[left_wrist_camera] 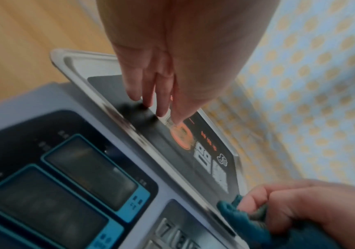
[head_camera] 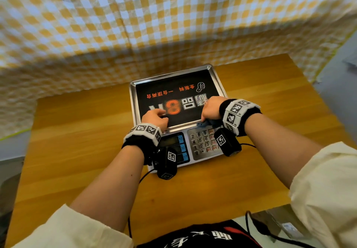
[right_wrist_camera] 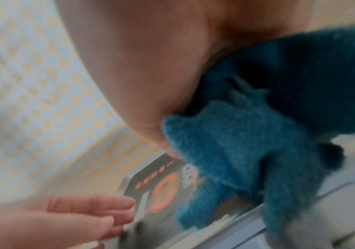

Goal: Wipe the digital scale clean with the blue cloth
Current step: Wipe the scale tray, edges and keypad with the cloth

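A digital scale point(head_camera: 204, 151) with a steel tray point(head_camera: 133, 97) and black printed platter sits mid-table, keypad and displays facing me. My left hand point(head_camera: 154, 117) rests its straight fingers point(left_wrist_camera: 161, 101) on the platter's near left part. My right hand point(head_camera: 211, 108) grips the bunched blue cloth point(head_camera: 202, 124) at the tray's near right rim, above the keypad. The wrist views show the blue cloth point(right_wrist_camera: 246, 143) point(left_wrist_camera: 242, 217) hanging from the fist over the tray edge. Both wrist views are blurred.
The scale stands on a wooden table point(head_camera: 77, 151). A yellow-and-white checked curtain point(head_camera: 135, 25) hangs close behind it. Black cables point(head_camera: 257, 226) run from the wrist cameras across the near table edge. A grey floor point(head_camera: 340, 93) shows to the right.
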